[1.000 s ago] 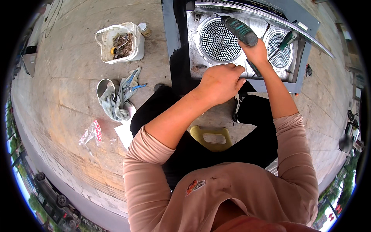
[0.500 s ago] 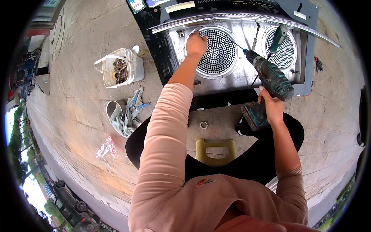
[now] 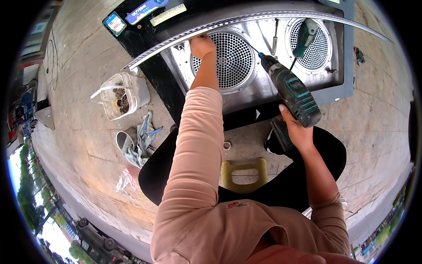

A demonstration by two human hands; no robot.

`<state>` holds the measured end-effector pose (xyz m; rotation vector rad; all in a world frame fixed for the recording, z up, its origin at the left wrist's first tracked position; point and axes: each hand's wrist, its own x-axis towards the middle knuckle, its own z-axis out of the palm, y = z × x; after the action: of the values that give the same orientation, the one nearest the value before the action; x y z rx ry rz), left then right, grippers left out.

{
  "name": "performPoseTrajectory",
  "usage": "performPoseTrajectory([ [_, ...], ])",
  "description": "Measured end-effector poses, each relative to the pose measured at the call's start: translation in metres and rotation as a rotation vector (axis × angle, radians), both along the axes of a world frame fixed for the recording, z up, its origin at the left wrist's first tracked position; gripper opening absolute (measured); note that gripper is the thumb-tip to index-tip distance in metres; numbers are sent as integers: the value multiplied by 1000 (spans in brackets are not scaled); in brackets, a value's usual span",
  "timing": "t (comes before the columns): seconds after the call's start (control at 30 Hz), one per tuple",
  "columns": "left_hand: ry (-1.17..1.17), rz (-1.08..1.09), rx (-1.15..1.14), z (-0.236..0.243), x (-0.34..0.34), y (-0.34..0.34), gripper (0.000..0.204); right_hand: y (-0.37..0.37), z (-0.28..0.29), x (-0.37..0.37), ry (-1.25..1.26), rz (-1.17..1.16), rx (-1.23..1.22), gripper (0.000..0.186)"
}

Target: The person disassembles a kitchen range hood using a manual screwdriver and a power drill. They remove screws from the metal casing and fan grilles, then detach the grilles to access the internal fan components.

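My right hand (image 3: pixel 300 132) is wrapped round the grip of a teal-and-black cordless drill (image 3: pixel 295 94). Its long thin bit points up and left, with the tip by the right rim of the left perforated round grille (image 3: pixel 228 61). My left hand (image 3: pixel 203 46) is curled at that grille's upper left rim, just under a long slotted metal strip (image 3: pixel 259 16); its fingertips are hidden. Both grilles sit in the steel recess of a black appliance (image 3: pixel 176 90) like a range hood. A green-handled screwdriver (image 3: pixel 304 38) lies over the right grille (image 3: pixel 323 57).
A thin screwdriver (image 3: pixel 275 39) lies between the grilles. To the left stand a white bucket (image 3: pixel 140 90) with small parts inside and a tipped cup (image 3: pixel 125 141) beside a grey cloth (image 3: pixel 140 152). A yellow stool (image 3: pixel 244 187) is below me, near a small ring (image 3: pixel 227 145).
The appliance and strip appear shifted left and more tilted in view. My left hand has moved left and is nearer the strip. The drill in my right hand appears further left and lower.
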<state>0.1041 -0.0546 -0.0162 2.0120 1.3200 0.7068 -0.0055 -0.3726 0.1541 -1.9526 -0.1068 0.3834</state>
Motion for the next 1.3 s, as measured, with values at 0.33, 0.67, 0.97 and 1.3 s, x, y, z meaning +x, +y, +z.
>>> performPoseTrajectory([
  [0.33,-553,29,-552,2,-14,-12,9,24,-13,2,-63,-13,23,20],
  [0.67,-598,-282,-1698,26,-39,-100,25,38,-24,6,-20,-56,-68,22],
  [0.97,-744,-240,-1677,29,-19,-114,21,46,-28,11,-33,-49,-102,20],
  [1.3,-765,-212,-1627,30,-11,-113,17,50,-32,17,-92,-41,-97,14],
])
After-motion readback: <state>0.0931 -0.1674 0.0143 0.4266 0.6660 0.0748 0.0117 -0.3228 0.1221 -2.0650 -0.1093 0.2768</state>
